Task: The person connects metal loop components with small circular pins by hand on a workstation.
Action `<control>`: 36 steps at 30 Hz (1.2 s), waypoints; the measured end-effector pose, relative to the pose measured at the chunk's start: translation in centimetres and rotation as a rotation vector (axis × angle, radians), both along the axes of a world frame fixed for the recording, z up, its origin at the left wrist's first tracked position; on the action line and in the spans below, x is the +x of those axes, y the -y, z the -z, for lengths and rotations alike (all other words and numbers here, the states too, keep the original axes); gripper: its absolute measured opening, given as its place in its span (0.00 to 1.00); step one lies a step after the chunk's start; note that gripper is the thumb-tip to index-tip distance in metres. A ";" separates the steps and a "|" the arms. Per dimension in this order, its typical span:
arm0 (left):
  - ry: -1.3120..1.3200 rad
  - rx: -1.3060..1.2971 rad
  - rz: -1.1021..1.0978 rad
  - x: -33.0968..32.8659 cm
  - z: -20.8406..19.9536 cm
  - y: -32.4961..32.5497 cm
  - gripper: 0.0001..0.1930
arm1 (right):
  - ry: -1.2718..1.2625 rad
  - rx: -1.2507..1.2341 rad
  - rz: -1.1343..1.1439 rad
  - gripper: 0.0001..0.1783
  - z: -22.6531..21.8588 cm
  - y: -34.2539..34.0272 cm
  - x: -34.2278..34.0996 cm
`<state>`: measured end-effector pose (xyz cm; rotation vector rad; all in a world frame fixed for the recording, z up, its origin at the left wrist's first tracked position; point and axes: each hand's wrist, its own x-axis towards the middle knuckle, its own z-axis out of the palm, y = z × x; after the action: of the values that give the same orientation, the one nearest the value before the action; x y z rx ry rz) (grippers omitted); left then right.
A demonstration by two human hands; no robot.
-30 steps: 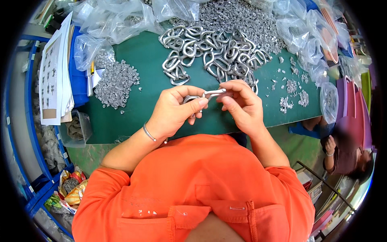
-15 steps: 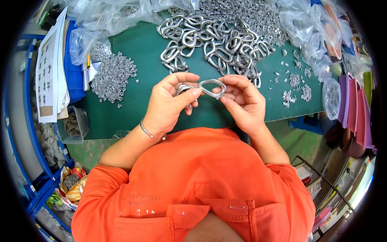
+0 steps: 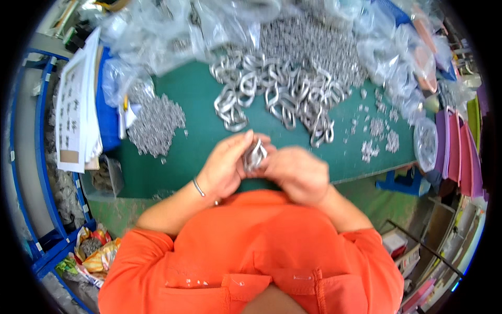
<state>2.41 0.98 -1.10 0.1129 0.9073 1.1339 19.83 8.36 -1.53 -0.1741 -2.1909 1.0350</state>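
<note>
Several silvery metal rings (image 3: 254,156) are bunched together in front of my chest, above the near part of the table. My left hand (image 3: 225,159) is closed around them from the left, its thumb on top. From the right, my right hand (image 3: 300,175) presses its curled fingers against the same rings; it is blurred, and its fingertips are partly hidden. Beyond my hands lies a wide heap of bent metal rings (image 3: 282,86) on the green table (image 3: 196,94).
A big pile of small metal pieces (image 3: 314,44) sits at the back among clear plastic bags (image 3: 151,36). Another pile of small pieces (image 3: 156,125) lies left, by a blue bin (image 3: 109,102) with papers (image 3: 78,104). Scattered bits (image 3: 376,126) lie right, near coloured folders (image 3: 455,141).
My right hand has moved left and inward, bringing its ring against those in my left hand. Both hands now sit lower in the picture, and the whole view has shifted slightly.
</note>
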 end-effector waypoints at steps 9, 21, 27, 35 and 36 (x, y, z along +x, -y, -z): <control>0.578 0.164 0.195 -0.6 -0.8 0.2 0.33 | 0.282 0.338 -0.102 0.15 -1.4 -3.0 -3.2; -0.155 0.227 0.114 -1.7 -1.9 1.0 0.16 | -0.031 0.449 0.424 0.12 -18.4 -26.4 -14.7; -1.640 0.432 -0.007 -4.7 -0.7 -0.9 0.25 | -0.142 0.812 0.411 0.03 -12.8 -18.1 -10.9; -1.817 0.562 0.119 -2.3 0.9 -4.8 0.38 | 0.593 0.492 0.607 0.25 -0.4 -5.6 -0.9; -1.839 0.554 0.142 -1.7 1.2 -4.5 0.39 | 0.530 0.473 0.593 0.21 0.3 -4.8 -0.5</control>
<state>0.75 5.48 -2.26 1.8606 2.0338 0.9011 19.31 13.20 -1.88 -0.8951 -2.5301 0.1305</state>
